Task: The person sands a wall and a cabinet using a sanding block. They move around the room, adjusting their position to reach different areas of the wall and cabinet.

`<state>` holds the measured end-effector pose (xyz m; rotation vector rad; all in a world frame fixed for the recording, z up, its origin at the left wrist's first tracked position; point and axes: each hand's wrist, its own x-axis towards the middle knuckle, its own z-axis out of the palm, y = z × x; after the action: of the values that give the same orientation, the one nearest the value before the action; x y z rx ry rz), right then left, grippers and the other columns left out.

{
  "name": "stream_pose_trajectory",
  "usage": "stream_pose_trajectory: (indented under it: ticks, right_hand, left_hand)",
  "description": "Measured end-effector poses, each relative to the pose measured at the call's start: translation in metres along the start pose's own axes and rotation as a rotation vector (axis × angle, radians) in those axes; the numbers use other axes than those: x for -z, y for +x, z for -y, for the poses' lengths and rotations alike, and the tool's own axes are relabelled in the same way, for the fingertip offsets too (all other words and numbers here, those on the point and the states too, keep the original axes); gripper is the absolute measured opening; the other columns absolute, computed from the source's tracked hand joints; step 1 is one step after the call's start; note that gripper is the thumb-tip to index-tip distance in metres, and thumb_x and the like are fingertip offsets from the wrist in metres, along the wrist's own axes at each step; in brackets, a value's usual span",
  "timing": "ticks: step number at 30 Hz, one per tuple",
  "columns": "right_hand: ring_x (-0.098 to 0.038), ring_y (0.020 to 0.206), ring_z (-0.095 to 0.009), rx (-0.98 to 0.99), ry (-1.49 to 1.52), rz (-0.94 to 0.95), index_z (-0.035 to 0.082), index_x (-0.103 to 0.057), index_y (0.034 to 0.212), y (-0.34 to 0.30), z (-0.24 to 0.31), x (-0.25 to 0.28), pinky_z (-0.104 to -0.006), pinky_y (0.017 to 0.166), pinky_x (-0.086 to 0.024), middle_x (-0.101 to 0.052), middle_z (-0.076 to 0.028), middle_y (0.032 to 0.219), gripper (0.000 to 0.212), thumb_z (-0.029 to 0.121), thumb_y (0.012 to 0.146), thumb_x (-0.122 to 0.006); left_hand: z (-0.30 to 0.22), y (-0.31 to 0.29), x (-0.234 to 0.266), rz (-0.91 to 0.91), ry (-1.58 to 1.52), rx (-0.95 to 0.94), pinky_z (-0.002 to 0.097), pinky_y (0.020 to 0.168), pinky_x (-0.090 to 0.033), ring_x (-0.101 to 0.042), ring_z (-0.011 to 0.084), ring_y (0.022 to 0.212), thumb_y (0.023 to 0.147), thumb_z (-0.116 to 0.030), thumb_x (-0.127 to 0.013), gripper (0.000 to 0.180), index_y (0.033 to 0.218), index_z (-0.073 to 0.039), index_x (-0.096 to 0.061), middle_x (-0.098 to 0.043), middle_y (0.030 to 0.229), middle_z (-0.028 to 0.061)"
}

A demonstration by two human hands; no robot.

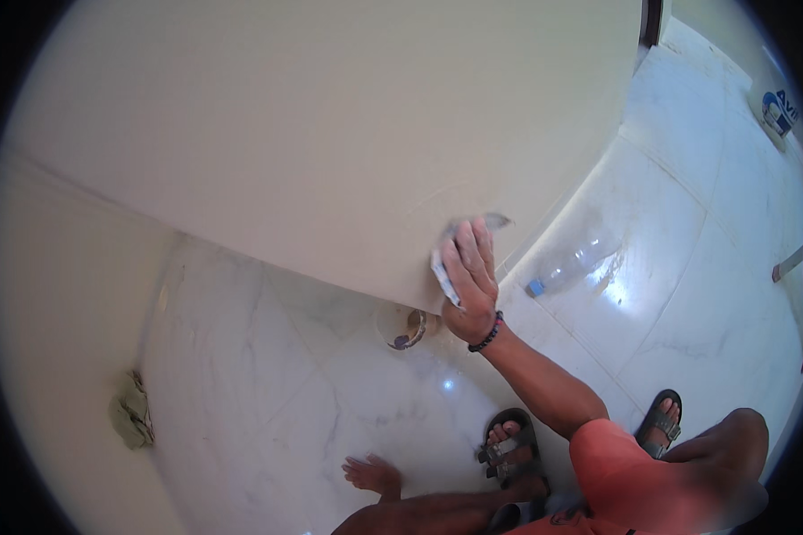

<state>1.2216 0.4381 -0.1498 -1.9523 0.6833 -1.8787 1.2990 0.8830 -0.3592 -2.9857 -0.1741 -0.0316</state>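
My right hand (471, 267) presses a folded piece of sandpaper (443, 278), whitish on its back with a grey corner, flat against the cream wall (330, 134). Its fingers lie together over the sheet, close to the wall's lower edge; a dark beaded bracelet (486, 333) circles that wrist. Thin, light scratch marks show on the wall just above the fingers. Low down by my bent leg, my left hand (372, 474) is empty with fingers apart, over the pale floor. My leg hides its forearm.
Below the wall's edge stands a small round tub (401, 330) with brownish residue. A clear plastic bottle (567, 269) with a blue cap lies to the right. A white bucket (779, 116) is at far right, a crumpled green cloth (132, 415) at left. Marble-patterned tiles (268, 383) cover the floor.
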Motion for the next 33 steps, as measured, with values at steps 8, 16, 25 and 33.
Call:
stream_pose_trajectory:
  ticks: [8,16,25,33]
  right_hand:
    - [-0.045,0.132,-0.038,0.254,0.189,0.005,0.002,-0.065,0.113,0.104,0.072,-0.008,-0.0529,0.112,-0.026,-0.055,-0.017,0.135,0.039,0.000,0.074,-0.064]
    - [-0.051,0.127,-0.031,0.325,0.084,0.108,0.006,-0.067,0.111,0.045,0.003,0.007,-0.0488,0.114,-0.025,-0.061,-0.012,0.128,0.032,0.007,0.079,-0.066]
    - [-0.047,0.132,-0.027,0.486,0.028,0.110,0.012,-0.067,0.116,0.051,-0.042,0.015,-0.0476,0.117,-0.021,-0.060,-0.009,0.131,0.031,0.015,0.086,-0.063]
    - [-0.048,0.131,-0.020,0.667,0.138,0.303,0.016,-0.065,0.120,0.094,0.016,0.011,-0.0455,0.113,-0.029,-0.061,-0.003,0.130,0.030,0.018,0.091,-0.058]
  left_hand:
    - [0.014,0.002,0.007,-0.007,-0.039,0.030,0.0556,0.111,-0.023,-0.024,0.0430,0.139,0.097,-0.039,-0.045,0.064,0.149,-0.007,-0.025,-0.022,0.154,0.0194]
    - [0.002,0.004,0.007,-0.052,-0.066,-0.017,0.0557,0.111,-0.022,-0.024,0.0438,0.139,0.097,-0.038,-0.047,0.063,0.148,-0.006,-0.027,-0.024,0.153,0.0202]
    - [0.003,0.002,0.022,-0.056,-0.050,0.024,0.0550,0.109,-0.025,-0.028,0.0433,0.137,0.097,-0.038,-0.045,0.061,0.146,-0.006,-0.031,-0.028,0.152,0.0206]
    - [-0.001,-0.002,0.019,-0.021,-0.073,0.012,0.0558,0.111,-0.023,-0.025,0.0445,0.139,0.096,-0.035,-0.049,0.062,0.146,-0.005,-0.030,-0.026,0.153,0.0221]
